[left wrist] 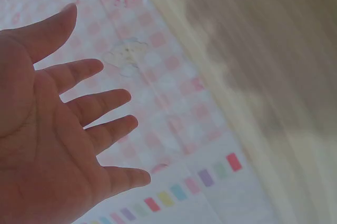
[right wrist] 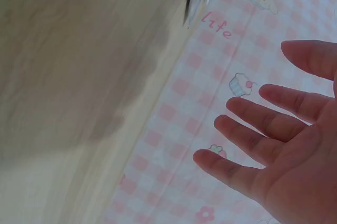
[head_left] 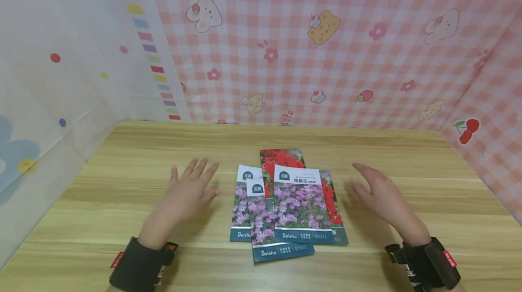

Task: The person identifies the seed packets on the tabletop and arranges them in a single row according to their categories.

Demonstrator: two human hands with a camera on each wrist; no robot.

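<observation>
Several flower seed packets lie in an overlapping pile on the wooden table. On top is a packet with pink-purple blossoms (head_left: 303,206), its white header printed with dark characters. Another purple-flower packet (head_left: 263,219) sticks out at the lower left, and a red-flower packet (head_left: 281,158) shows at the back. My left hand (head_left: 185,197) hovers left of the pile with its fingers spread. To the right of the pile, my right hand (head_left: 381,194) is held over the table, fingers extended. Both wrist views show bare palms, the left hand (left wrist: 47,129) and the right hand (right wrist: 295,140) holding nothing.
Pale wood grain covers the table (head_left: 142,147). Behind it hangs a pink checked cloth (head_left: 346,65) with cartoon animals, and a white cloth (head_left: 81,88) with coloured dots stands at the left. Each wrist wears a black band (head_left: 140,265).
</observation>
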